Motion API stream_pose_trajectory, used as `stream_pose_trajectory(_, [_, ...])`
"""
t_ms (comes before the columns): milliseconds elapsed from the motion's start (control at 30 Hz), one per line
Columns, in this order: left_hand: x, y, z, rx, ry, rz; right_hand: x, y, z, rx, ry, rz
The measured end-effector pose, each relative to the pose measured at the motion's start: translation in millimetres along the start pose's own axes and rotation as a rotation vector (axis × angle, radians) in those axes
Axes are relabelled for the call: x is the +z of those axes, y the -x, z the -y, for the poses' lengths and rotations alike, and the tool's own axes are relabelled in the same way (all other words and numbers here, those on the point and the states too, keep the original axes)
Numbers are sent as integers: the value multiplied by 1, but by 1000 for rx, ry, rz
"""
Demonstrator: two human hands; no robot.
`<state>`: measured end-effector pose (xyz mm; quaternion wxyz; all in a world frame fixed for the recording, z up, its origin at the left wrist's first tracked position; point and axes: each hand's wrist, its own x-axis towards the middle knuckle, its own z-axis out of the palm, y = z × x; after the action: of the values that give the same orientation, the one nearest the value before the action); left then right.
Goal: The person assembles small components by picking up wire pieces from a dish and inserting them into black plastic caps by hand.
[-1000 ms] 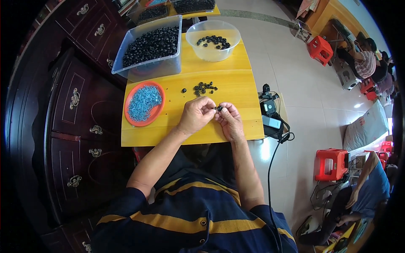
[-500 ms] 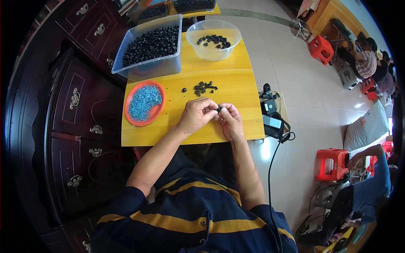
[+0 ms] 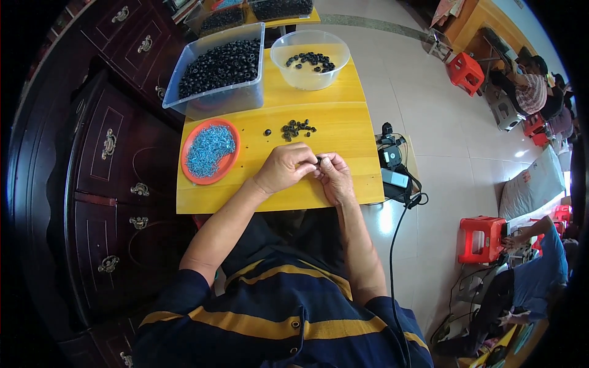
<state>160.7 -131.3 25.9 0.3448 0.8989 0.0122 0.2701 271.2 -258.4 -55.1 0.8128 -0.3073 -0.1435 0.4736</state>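
Note:
Over the near part of the yellow table (image 3: 257, 199), my left hand (image 3: 283, 168) and my right hand (image 3: 337, 178) meet fingertip to fingertip. Pinched between them is a small black ring-like part (image 3: 318, 161), mostly covered by the fingers. Both hands are closed on it. Just beyond lies a loose pile of similar black parts (image 3: 297, 129), with a single black part (image 3: 267, 132) to its left. An orange-red plate (image 3: 235, 157) to the left of my hands bears many tiny blue, shiny slivers (image 3: 210, 151), too small to make out singly.
A clear bluish bin (image 3: 230, 97) full of black parts stands at the far left of the table. Beside it is a round clear tub (image 3: 300, 80) with several more. Dark drawers (image 3: 107, 147) flank the left; a cable (image 3: 394, 257) hangs at right. Other people sit farther right.
My hands stay in nearly the same place with the black part pinched between them; the fingers have shifted only slightly. At right, a person in blue has moved an arm.

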Motion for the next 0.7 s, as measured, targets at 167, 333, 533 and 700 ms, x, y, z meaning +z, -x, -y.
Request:
stream_pose_trajectory(167, [-4,0,-2,-349,380,114,-4,2,2,20,35,102])
stream_pose_trajectory(333, [-17,-9,-9,-296,306,254,-2,5,7,72,63,168])
stream_pose_trajectory(533, [-16,-8,-8,-282,253,272,3,7,7,121,-17,243])
stream_pose_trajectory(700, [-11,-8,-9,-278,234,249,0,8,9,119,21,224])
